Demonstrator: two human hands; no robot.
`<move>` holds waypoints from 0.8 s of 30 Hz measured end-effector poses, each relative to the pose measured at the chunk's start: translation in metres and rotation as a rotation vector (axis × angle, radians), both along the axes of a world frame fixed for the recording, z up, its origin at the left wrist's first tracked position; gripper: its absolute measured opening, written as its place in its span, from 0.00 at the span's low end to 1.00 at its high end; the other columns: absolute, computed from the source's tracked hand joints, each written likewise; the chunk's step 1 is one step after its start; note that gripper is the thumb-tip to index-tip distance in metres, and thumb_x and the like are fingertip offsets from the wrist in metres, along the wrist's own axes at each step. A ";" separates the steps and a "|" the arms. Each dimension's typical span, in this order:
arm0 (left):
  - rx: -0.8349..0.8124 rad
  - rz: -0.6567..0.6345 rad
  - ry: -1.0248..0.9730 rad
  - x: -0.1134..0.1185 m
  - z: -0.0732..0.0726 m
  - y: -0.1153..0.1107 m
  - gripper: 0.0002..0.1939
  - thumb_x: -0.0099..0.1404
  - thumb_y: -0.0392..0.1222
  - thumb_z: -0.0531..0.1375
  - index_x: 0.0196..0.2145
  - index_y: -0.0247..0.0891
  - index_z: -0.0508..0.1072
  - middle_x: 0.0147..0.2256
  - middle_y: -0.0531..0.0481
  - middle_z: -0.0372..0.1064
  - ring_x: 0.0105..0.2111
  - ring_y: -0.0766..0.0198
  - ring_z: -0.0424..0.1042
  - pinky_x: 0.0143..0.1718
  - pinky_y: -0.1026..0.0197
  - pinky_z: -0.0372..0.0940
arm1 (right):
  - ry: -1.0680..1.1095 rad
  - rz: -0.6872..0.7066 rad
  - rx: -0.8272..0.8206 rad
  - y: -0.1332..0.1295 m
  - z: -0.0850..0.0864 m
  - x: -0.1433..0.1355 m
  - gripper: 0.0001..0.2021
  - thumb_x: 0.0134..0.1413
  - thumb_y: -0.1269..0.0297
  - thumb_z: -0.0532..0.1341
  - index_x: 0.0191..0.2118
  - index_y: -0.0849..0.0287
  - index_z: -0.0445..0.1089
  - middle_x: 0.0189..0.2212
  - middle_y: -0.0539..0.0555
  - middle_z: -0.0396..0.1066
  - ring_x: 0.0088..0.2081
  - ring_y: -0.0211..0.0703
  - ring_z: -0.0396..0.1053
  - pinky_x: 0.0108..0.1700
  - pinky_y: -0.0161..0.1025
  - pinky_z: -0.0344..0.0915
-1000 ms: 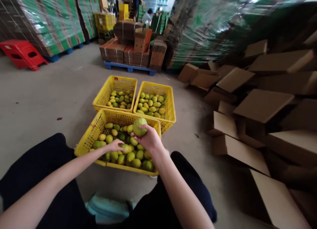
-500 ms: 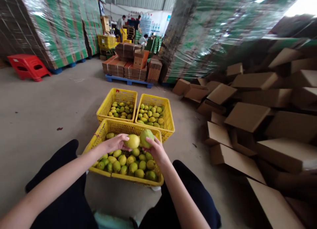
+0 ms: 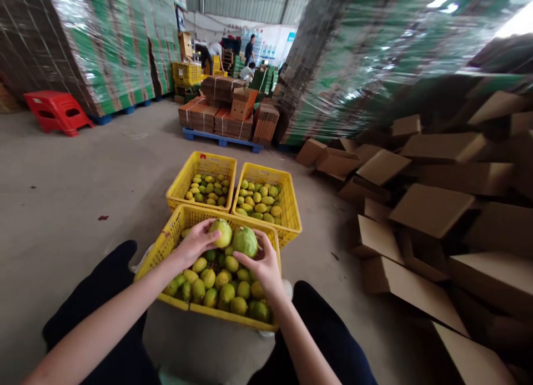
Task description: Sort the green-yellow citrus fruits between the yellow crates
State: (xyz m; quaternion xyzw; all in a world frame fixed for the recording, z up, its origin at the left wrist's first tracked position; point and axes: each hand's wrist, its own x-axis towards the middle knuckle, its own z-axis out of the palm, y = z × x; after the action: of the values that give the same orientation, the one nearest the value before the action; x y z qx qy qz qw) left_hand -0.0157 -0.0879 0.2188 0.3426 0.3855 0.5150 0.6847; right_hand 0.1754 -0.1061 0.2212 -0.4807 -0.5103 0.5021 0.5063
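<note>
And here the left hand [image 3: 201, 242] pinches a yellow-green fruit [image 3: 221, 233] between thumb and fingers, while the right hand [image 3: 263, 264] grips a greener fruit [image 3: 245, 241] just beside it! Both are up above the front yellow crate [image 3: 182, 303], loaded with more fruit [image 3: 227, 292]; two crates [image 3: 175, 195] sit behind, fruit inside each.

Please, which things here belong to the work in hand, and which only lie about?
In the work: left hand, yellowish fruit it holds; right hand, greener fruit it holds; front crate; probably rear crates.

Lying about: red stool; loose cardboard boxes.
</note>
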 end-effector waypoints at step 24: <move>-0.235 0.056 -0.280 -0.015 0.026 -0.006 0.13 0.70 0.44 0.57 0.47 0.33 0.72 0.41 0.41 0.77 0.37 0.60 0.78 0.40 0.58 0.75 | 0.467 0.029 -0.084 0.000 0.009 -0.023 0.24 0.43 0.57 0.72 0.46 0.51 0.65 0.38 0.50 0.74 0.35 0.46 0.72 0.29 0.38 0.69</move>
State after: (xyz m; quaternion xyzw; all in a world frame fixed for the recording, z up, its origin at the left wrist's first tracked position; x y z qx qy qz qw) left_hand -0.0311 -0.0938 0.2448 0.1742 0.3532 0.5279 0.7525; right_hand 0.1524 -0.1057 0.2302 -0.3650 -0.3650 0.6275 0.5830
